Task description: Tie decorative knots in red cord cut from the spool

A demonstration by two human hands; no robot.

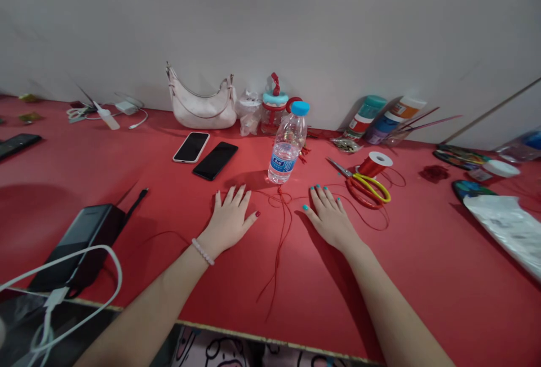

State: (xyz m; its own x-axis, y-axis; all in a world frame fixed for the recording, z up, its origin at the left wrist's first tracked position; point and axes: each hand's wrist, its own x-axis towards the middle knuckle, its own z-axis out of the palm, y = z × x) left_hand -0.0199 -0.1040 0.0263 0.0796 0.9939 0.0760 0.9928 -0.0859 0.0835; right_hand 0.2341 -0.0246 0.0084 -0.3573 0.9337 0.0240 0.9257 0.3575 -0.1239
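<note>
My left hand [230, 220] lies flat on the red table with its fingers spread, a beaded bracelet [203, 252] round the wrist. My right hand [332, 220] rests palm down on the other side, fingers apart and holding nothing. Between them a knotted red cord [279, 231] trails toward the table's front edge, its thin strands running out to both sides. Just behind the knot stands an upright water bottle [283, 163] with a blue cap, partly filled. Beyond my right fingertips are scissors [367, 186] with yellow and red handles, beside a spool of red thread [374, 165].
Two phones [191, 147] [215, 160] and a white handbag [205, 109] are behind my left hand. A black power bank [80, 243] with a white cable lies at the left. Paint bottles [366, 116] lean on the wall. At right lies a white packet [502, 220].
</note>
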